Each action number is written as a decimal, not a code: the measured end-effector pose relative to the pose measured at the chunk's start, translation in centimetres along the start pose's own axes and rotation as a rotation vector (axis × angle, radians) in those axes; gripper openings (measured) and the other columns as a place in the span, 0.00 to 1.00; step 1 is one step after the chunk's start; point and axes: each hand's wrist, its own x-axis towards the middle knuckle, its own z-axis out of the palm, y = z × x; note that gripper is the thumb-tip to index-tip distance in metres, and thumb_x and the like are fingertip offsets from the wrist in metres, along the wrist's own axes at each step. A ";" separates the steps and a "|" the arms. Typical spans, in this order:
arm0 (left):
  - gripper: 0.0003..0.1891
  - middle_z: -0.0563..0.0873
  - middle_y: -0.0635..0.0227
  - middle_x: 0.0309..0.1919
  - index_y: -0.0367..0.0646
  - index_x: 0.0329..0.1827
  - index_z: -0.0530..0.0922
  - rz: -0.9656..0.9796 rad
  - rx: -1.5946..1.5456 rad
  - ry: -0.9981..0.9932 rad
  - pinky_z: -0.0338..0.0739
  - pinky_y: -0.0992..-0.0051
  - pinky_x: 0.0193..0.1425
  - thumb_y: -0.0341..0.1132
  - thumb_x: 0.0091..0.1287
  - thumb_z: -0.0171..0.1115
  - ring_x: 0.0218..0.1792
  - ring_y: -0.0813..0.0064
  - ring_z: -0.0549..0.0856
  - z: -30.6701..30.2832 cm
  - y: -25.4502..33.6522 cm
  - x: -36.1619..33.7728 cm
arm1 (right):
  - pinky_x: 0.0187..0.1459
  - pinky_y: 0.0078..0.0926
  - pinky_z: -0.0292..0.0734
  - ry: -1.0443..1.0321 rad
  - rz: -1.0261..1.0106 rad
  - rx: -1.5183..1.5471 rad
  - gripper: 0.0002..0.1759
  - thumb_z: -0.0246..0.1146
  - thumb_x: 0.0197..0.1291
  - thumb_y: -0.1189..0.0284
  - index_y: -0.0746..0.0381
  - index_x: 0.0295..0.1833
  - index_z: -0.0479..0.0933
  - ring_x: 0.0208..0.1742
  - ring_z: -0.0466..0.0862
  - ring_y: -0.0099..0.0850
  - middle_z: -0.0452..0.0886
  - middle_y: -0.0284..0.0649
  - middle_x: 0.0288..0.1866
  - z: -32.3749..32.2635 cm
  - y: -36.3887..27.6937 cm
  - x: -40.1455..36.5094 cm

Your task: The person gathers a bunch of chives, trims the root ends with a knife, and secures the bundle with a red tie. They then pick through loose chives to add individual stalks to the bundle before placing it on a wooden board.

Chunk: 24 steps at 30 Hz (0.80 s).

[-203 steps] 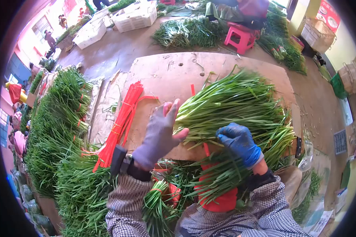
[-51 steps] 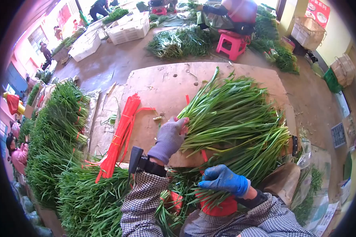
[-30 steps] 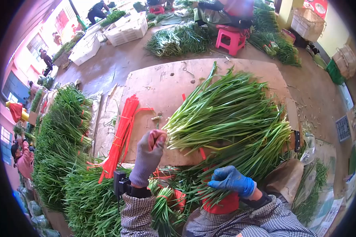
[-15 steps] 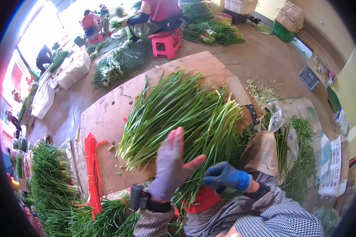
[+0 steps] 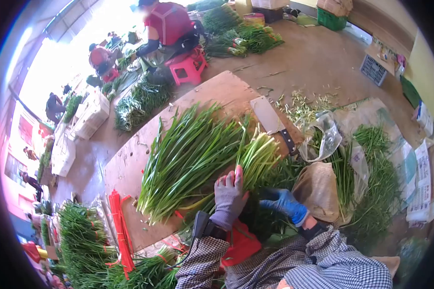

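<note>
Long green stalks lie in a loose heap on a wooden board. A paler bunch lies at the heap's right side. My left hand, in a grey glove with reddish fingertips, touches the stalks near this bunch with its fingers pointing away from me. My right hand, in a blue glove, is low at the board's near right edge beside dark greens; its fingertips are in shadow and what they hold, if anything, is hidden. A cleaver lies on the board's far right.
Red ties hang over the board's left edge. Tied green bundles lie at the lower left. Plastic bags and more greens are on the right. A person sits on a pink stool beyond the board.
The view has shifted. My left hand has moved right and forward to the paler bunch, its fingers closer together. My right hand has moved slightly right.
</note>
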 end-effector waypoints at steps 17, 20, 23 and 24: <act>0.41 0.74 0.50 0.64 0.36 0.73 0.62 0.123 -0.357 -0.155 0.64 0.53 0.72 0.44 0.59 0.68 0.63 0.52 0.75 -3.6 3.7 -2.7 | 0.44 0.25 0.80 0.252 0.108 0.877 0.21 0.74 0.54 0.76 0.60 0.53 0.76 0.42 0.82 0.23 0.82 0.31 0.44 2.7 -3.9 2.4; 0.37 0.74 0.51 0.65 0.38 0.70 0.68 0.029 -0.415 -0.216 0.68 0.54 0.69 0.41 0.57 0.71 0.63 0.51 0.75 -7.0 3.6 -2.8 | 0.44 0.25 0.80 0.269 0.077 0.736 0.21 0.73 0.53 0.77 0.60 0.52 0.77 0.42 0.82 0.23 0.83 0.31 0.43 1.9 -2.5 2.4; 0.33 0.77 0.52 0.62 0.41 0.68 0.71 0.041 -0.411 -0.120 0.71 0.56 0.67 0.34 0.59 0.70 0.61 0.50 0.77 -9.5 3.0 -3.5 | 0.46 0.26 0.79 0.270 0.055 0.737 0.22 0.74 0.51 0.77 0.61 0.53 0.78 0.44 0.82 0.24 0.83 0.31 0.44 0.7 -1.5 2.1; 0.33 0.77 0.52 0.62 0.41 0.68 0.71 0.036 -0.409 -0.117 0.71 0.56 0.67 0.34 0.59 0.70 0.61 0.50 0.77 -9.9 2.3 -3.8 | 0.47 0.26 0.79 0.282 0.034 0.732 0.23 0.75 0.51 0.76 0.61 0.54 0.78 0.44 0.82 0.25 0.83 0.31 0.45 0.4 -1.7 1.9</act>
